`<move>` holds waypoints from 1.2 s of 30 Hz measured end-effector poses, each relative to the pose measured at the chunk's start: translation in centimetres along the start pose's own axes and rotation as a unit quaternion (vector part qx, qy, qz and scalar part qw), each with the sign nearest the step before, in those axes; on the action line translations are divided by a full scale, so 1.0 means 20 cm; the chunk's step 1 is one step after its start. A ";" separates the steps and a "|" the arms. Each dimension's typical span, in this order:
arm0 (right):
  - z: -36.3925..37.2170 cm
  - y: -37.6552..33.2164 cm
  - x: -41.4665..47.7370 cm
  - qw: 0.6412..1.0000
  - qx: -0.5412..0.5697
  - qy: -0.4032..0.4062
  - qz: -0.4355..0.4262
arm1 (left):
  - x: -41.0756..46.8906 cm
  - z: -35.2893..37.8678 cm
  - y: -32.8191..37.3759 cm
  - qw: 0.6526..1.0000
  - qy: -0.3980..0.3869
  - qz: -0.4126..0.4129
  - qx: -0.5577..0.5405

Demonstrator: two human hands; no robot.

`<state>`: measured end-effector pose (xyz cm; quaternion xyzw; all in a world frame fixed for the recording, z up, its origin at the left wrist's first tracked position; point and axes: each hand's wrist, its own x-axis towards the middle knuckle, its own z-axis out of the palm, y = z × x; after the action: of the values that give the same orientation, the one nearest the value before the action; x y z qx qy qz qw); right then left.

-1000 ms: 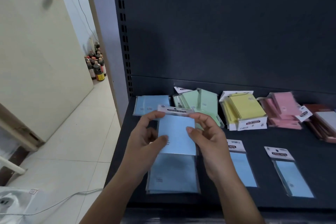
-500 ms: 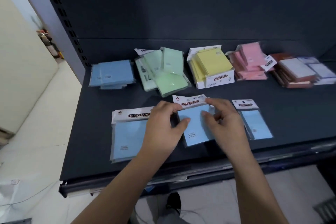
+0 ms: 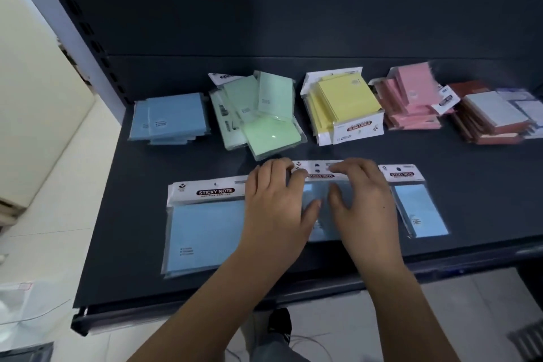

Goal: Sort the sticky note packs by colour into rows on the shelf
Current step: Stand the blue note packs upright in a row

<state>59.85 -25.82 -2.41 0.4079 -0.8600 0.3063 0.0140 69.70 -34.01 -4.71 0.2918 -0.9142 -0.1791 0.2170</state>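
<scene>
A blue sticky note pack (image 3: 321, 194) lies flat in the front row of the dark shelf (image 3: 484, 185). My left hand (image 3: 276, 206) and my right hand (image 3: 363, 200) both rest on it, fingertips on its white header card and thumbs on the blue face. A larger blue pack (image 3: 205, 232) lies to its left, partly under my left hand. To the right is a smaller blue pack (image 3: 420, 209). Along the back sit a blue stack (image 3: 169, 117), a loose green pile (image 3: 261, 117), a yellow stack (image 3: 343, 106) and a pink stack (image 3: 411, 100).
A stack of brown and white pads (image 3: 490, 117) sits at the back right. The shelf's perforated upright (image 3: 73, 23) rises on the left, with tiled floor (image 3: 44, 214) beyond it. The shelf's front edge runs just below my wrists, and a shoe (image 3: 279, 323) shows underneath.
Both hands lowered the middle blue pack from mid-air onto the shelf between the large and small blue packs. My view swung down and to the right.
</scene>
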 end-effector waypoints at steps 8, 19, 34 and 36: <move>0.17 -0.51 0.11 0.901 0.387 -0.196 -0.018 | 0.07 -0.44 -0.43 0.961 0.186 -0.203 -0.022; 0.53 -0.82 0.31 0.932 0.256 -0.241 0.084 | 0.08 -0.45 -0.77 0.960 0.017 -0.277 0.026; 0.34 -0.80 0.19 0.815 0.549 -0.064 0.172 | 0.08 -0.58 -0.52 0.730 0.255 -0.337 -0.537; 0.29 -0.76 0.18 0.805 0.562 -0.066 0.181 | 0.06 -0.57 -0.47 0.742 0.236 -0.293 -0.556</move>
<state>69.59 -38.68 1.71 0.2006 -0.5945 0.7054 -0.3297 78.79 -44.35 0.97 0.4058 -0.4418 -0.6355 0.4861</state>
